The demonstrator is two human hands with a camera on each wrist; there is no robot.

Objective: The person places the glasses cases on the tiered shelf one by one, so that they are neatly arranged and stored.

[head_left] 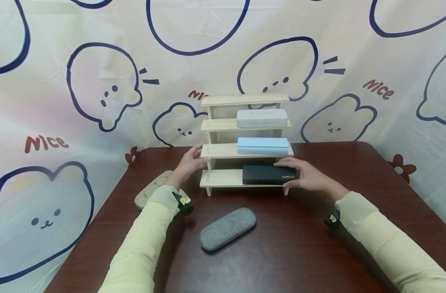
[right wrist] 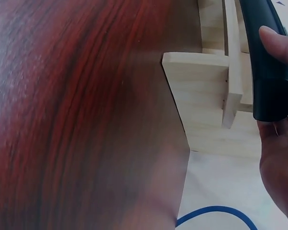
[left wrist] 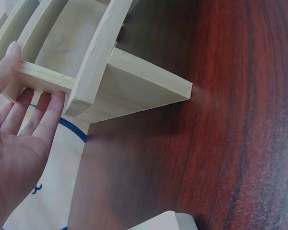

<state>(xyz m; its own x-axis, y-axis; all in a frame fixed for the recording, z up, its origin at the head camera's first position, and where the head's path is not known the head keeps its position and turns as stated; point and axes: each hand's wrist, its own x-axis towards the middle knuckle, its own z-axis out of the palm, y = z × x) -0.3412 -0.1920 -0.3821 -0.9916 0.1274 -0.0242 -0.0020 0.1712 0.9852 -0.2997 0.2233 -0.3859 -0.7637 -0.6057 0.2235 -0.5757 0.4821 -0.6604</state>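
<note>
The black case [head_left: 261, 175] sits at the right of the lowest shelf [head_left: 223, 178], its right end jutting past the edge, grasped by the fingers of the right hand [head_left: 312, 177]; those of the left hand [head_left: 189, 163] pinch the left end of the second shelf [head_left: 219, 151]. The step appears to be settling that case; the next move probably calls for nudging it left before release. Higher up rest blue [head_left: 262, 145] and white cases [head_left: 261, 118]. Nearer, a grey case [head_left: 228, 229] lies on the brown counter [head_left: 281, 252], a beige one [head_left: 149, 191] to its left; a cartoon-printed cloth [head_left: 193, 32] hangs at the far side.
</note>
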